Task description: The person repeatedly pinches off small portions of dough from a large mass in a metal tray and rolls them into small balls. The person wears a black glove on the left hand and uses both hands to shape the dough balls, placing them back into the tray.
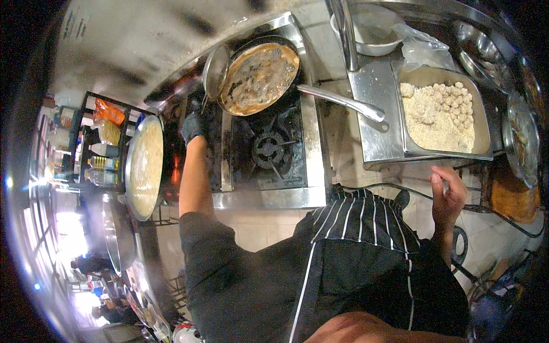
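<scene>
A pan of bubbling brown oil stands on the stove, its long metal handle reaching right. My left hand, in a black glove, is closed around the thin handle of a skimmer. The round grey head of the skimmer is tilted at the pan's left rim. My bare right hand is held in the air below a metal tray, fingers loosely bent and apart, with nothing in it. Pale crumbs and crumb-coated lumps fill the tray.
An unlit-looking burner sits nearer than the pan. At the left are a large round pale tray and a rack with bottles. A white bowl, a plastic bag and metal bowls stand far right.
</scene>
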Demonstrator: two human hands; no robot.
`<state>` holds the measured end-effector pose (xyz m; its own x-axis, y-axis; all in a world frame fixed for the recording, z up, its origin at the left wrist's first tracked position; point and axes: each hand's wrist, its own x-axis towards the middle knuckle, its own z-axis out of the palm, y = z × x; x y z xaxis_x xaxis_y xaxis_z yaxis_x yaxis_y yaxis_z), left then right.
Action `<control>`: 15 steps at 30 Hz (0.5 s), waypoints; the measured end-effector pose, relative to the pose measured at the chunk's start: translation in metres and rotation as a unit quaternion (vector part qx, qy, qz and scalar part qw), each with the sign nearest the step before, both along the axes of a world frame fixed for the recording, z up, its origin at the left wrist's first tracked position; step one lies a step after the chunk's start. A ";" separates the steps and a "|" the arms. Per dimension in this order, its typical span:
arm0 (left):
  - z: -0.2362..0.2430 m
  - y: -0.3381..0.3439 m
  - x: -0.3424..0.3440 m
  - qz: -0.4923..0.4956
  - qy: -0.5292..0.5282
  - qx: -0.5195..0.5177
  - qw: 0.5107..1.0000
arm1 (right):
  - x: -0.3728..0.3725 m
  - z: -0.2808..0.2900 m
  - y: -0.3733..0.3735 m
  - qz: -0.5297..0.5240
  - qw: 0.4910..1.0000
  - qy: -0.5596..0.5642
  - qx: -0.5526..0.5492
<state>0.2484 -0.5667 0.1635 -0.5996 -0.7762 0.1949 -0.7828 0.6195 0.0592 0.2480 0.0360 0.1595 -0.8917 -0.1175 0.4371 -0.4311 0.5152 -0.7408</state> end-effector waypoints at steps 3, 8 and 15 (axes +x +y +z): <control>-0.021 -0.038 0.002 0.015 -0.014 0.018 1.000 | 0.000 -0.002 0.001 -0.006 1.000 0.002 0.004; -0.035 -0.039 -0.022 0.008 0.051 0.022 0.998 | -0.001 -0.007 0.001 -0.017 1.000 0.012 0.018; -0.031 -0.005 -0.049 -0.048 -0.013 0.046 0.998 | 0.004 -0.019 0.008 -0.053 0.996 -0.062 0.025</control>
